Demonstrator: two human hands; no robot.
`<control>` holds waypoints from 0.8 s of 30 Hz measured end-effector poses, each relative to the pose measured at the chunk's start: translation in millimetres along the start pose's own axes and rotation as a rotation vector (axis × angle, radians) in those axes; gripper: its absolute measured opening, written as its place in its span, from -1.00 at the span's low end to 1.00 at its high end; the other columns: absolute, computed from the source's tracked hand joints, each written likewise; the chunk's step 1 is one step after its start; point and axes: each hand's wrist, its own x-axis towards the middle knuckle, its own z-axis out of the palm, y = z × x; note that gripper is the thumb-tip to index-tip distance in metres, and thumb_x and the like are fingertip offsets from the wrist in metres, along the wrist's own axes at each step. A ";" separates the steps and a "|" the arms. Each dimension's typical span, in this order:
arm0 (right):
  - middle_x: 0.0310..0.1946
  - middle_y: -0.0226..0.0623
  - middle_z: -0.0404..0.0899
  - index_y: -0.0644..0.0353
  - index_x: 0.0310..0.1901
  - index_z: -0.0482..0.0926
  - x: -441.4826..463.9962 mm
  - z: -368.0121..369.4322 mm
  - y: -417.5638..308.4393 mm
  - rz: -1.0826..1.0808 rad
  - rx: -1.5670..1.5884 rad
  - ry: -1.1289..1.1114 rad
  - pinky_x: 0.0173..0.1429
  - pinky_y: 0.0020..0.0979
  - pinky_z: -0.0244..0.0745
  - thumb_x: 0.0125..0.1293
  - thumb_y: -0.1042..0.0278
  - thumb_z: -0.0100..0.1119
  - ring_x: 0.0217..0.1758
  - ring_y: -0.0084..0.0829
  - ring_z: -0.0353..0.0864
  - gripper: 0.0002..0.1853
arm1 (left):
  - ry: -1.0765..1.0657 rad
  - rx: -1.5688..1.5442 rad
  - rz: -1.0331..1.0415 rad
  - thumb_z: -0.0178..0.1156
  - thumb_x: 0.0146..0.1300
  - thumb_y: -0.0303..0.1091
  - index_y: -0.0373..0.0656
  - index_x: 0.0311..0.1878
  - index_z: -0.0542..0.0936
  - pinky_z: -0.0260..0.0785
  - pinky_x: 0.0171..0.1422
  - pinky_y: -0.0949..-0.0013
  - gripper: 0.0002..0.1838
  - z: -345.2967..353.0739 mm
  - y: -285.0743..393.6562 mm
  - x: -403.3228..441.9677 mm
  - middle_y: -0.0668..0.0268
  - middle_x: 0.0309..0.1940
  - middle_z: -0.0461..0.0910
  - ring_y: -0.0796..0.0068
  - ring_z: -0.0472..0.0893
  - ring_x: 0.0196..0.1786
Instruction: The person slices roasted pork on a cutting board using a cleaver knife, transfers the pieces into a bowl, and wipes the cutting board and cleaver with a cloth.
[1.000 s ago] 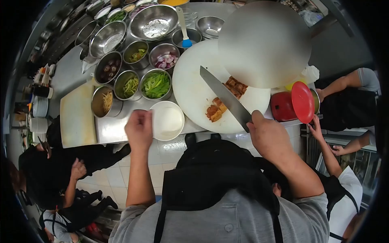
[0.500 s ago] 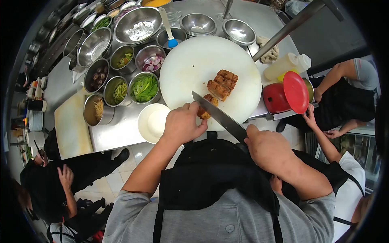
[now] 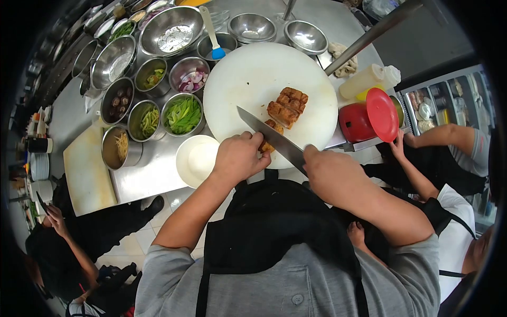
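Observation:
On the round white cutting board (image 3: 237, 79) lies a larger block of browned meat (image 3: 288, 107), scored into sections. Nearer the board's front edge is a smaller meat piece (image 3: 270, 143), which my left hand (image 3: 238, 158) holds with curled fingers from the left. My right hand (image 3: 335, 174) is wrapped round the handle of a large knife (image 3: 274, 138), whose blade slants up to the left against the right side of the small piece. An empty white bowl (image 3: 197, 160) stands left of the board, just beyond my left hand.
Metal pots with green vegetables (image 3: 182, 114), red onion (image 3: 193, 79) and yellowish strips (image 3: 121, 148) stand left. A metal pole (image 3: 369, 39) crosses behind the board. Right are squeeze bottles (image 3: 363, 82) and a red container (image 3: 355, 123) with its lid near a co-worker's hand (image 3: 397, 147).
The metal lid from a second ago is out of view. My left hand moved from beside the bowl onto the small meat piece. The knife swung from between the meat portions to the small piece.

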 end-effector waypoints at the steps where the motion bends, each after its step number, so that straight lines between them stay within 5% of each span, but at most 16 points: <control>1: -0.46 0.08 0.66 0.39 -0.17 0.43 11.9 6.2 -2.3 -0.003 0.016 0.025 -0.22 -0.02 0.60 0.26 0.51 0.04 -0.33 0.09 0.72 -0.85 | -0.004 -0.001 -0.002 0.30 0.14 -0.04 -0.15 -0.30 0.59 0.54 -0.22 0.08 -0.66 0.2 -0.2 0.3 0.16 -0.45 0.61 0.06 0.66 -0.38; 9: -0.42 0.09 0.67 0.39 -0.19 0.42 -10.0 -6.5 5.3 0.010 0.012 -0.072 -0.21 -0.04 0.60 0.26 0.51 0.04 -0.26 0.06 0.72 -0.86 | -0.028 -0.016 -0.033 0.33 0.13 -0.05 -0.16 -0.31 0.57 0.54 -0.20 0.08 -0.66 -2.9 0.6 0.6 0.15 -0.43 0.61 0.05 0.66 -0.36; 18: -0.50 0.10 0.64 0.38 -0.17 0.38 11.8 34.0 7.6 -0.027 0.114 0.106 -0.25 0.00 0.59 0.33 0.48 0.02 -0.35 0.09 0.71 -0.86 | 0.117 -0.024 0.003 0.46 0.08 -0.13 -0.19 -0.23 0.56 0.53 -0.26 0.12 -0.62 -6.6 -0.8 -7.9 0.16 -0.43 0.61 0.10 0.65 -0.41; 22: -0.51 0.07 0.64 0.36 -0.17 0.38 -6.1 -3.4 12.5 0.075 0.102 0.154 -0.27 0.01 0.58 0.40 0.42 0.04 -0.36 0.09 0.70 -0.84 | 0.124 -0.304 -0.243 0.55 -0.01 -0.23 -0.24 -0.14 0.54 0.52 -0.20 0.17 -0.53 -1.3 -3.7 -15.3 0.18 -0.34 0.61 0.17 0.62 -0.36; 24: -0.52 0.05 0.64 0.34 -0.17 0.38 -8.2 -13.8 25.0 0.122 0.050 0.206 -0.27 0.01 0.57 0.44 0.35 0.06 -0.38 0.09 0.70 -0.80 | 0.492 -0.210 -0.010 0.56 -0.03 -0.19 -0.27 -0.04 0.54 0.51 -0.04 0.14 -0.44 11.7 -2.1 -7.0 0.08 -0.16 0.61 0.10 0.62 -0.13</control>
